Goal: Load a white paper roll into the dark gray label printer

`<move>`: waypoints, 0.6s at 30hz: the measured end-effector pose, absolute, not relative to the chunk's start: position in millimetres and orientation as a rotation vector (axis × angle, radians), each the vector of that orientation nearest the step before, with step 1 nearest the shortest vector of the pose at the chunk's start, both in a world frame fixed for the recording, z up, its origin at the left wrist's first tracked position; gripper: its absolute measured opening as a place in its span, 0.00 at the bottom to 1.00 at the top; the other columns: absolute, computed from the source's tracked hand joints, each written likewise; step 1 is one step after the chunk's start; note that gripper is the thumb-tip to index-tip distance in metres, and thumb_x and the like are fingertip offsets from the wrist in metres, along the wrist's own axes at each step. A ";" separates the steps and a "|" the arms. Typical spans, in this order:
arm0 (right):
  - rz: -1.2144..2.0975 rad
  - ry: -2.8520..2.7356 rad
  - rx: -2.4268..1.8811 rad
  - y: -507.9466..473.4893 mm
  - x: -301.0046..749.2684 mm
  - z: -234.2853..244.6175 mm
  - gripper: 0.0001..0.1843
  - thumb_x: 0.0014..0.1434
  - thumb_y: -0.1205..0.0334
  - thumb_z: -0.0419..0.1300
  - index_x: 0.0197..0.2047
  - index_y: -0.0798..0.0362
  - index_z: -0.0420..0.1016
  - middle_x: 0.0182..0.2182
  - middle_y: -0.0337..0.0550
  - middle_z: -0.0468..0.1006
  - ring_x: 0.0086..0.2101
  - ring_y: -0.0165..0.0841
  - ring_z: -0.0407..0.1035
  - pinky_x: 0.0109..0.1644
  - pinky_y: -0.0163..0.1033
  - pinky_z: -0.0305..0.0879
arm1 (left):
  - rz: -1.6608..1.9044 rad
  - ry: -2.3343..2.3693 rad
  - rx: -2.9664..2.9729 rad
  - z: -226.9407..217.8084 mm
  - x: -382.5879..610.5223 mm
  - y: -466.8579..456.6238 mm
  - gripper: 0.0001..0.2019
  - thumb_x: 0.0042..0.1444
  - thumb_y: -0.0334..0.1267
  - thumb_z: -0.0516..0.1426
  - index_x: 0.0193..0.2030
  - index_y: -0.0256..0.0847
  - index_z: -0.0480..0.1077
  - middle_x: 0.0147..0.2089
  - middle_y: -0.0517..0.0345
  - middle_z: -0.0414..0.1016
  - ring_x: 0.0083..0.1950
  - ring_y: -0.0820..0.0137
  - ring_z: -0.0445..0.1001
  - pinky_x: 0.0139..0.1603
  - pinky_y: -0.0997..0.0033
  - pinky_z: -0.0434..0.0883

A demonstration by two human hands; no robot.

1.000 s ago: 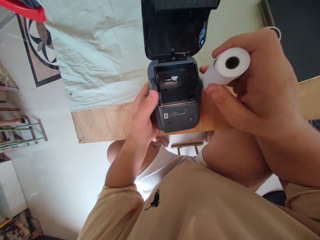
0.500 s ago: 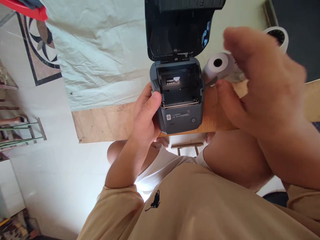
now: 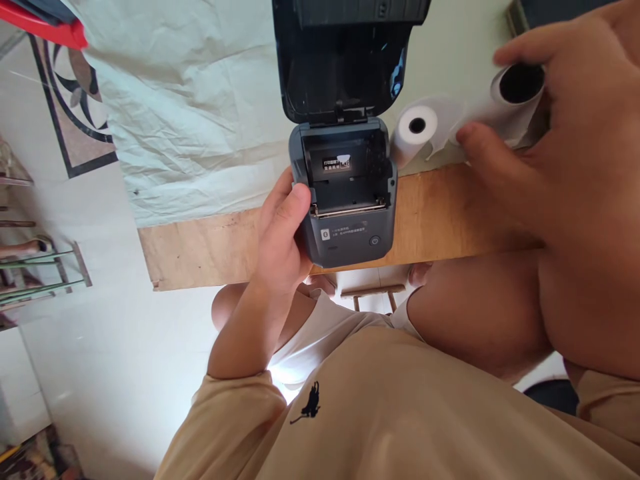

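A dark grey label printer stands on the table's wooden front edge, its black lid swung up and its inner bay bare of any roll. My left hand is closed on the printer's left side, thumb over the rim. Just right of the printer stands a small white paper roll with a dark core, a loose strip trailing from it. Farther right is a larger white roll with a wide dark hollow. My right hand reaches around that roll, thumb and forefinger spread apart; I cannot tell if they touch it.
A pale, creased cloth covers the table behind the wooden edge. At the top right lies a dark flat object, partly behind my hand. A red-rimmed item sits at the upper left. A low wooden stool shows beneath the table.
My right hand has moved right and outward, from over the paper rolls to around the larger one. The view has shifted slightly; my left hand stays on the printer.
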State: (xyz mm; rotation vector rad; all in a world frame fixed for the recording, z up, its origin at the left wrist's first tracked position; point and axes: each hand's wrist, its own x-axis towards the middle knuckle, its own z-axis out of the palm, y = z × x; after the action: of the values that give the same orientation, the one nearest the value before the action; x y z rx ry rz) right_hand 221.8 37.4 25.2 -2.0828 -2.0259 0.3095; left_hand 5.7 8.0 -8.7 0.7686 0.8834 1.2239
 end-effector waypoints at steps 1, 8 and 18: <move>0.287 -2.041 -2.079 38.1 221.2 24.9 0.28 0.52 0.41 0.45 0.54 0.41 0.58 0.50 0.38 0.58 0.50 0.25 0.56 0.57 0.36 0.57 | 1.227 0.876 0.772 -9.2 5.8 8.1 0.13 0.55 0.45 0.48 0.40 0.40 0.66 0.36 0.56 0.76 0.53 0.65 0.72 0.54 0.64 0.70; 0.351 -2.111 -1.934 33.7 221.9 23.1 0.28 0.51 0.56 0.46 0.57 0.42 0.51 0.47 0.30 0.61 0.49 0.17 0.57 0.56 0.29 0.55 | 1.229 0.837 0.767 -10.4 4.9 7.9 0.12 0.55 0.43 0.46 0.39 0.40 0.65 0.34 0.56 0.75 0.50 0.66 0.74 0.56 0.64 0.70; 0.308 -2.111 -1.921 32.4 218.5 23.8 0.27 0.52 0.54 0.49 0.57 0.41 0.54 0.48 0.32 0.60 0.50 0.17 0.57 0.54 0.29 0.54 | 1.223 0.840 0.806 -12.7 3.6 8.4 0.12 0.54 0.43 0.47 0.40 0.41 0.65 0.33 0.57 0.75 0.51 0.66 0.73 0.56 0.64 0.69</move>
State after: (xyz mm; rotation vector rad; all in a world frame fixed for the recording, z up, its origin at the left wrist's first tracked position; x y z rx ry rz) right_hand 218.5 32.4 23.8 -1.9212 -2.1112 0.3078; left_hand 3.6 8.4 -12.7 0.8062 0.8396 1.2233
